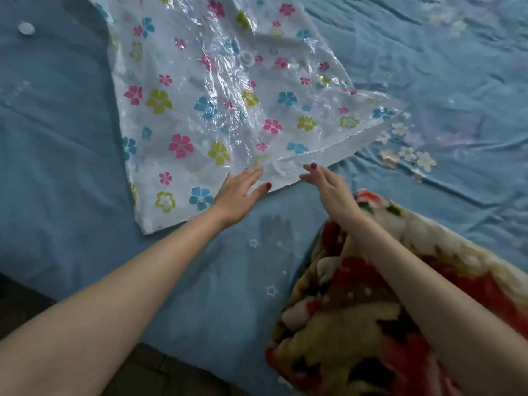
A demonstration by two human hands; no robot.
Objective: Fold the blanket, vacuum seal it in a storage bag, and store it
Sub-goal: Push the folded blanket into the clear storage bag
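A clear plastic storage bag [217, 90] printed with pink, blue and green flowers lies flat and crinkled on the blue bed sheet, its round valve [247, 58] facing up. My left hand [240, 190] rests with straight fingers on the bag's near edge. My right hand [325, 184] hovers with relaxed fingers at the same edge, a little to the right; I cannot tell if it touches the plastic. The folded plush blanket [343, 324], red, cream and dark patterned, lies under my right forearm at the lower right.
The blue bed sheet [71, 167] with small white flower prints covers the whole surface. A small white round cap [26, 28] lies on it at the far left. The bed's near edge and dark floor [23, 304] show at the lower left.
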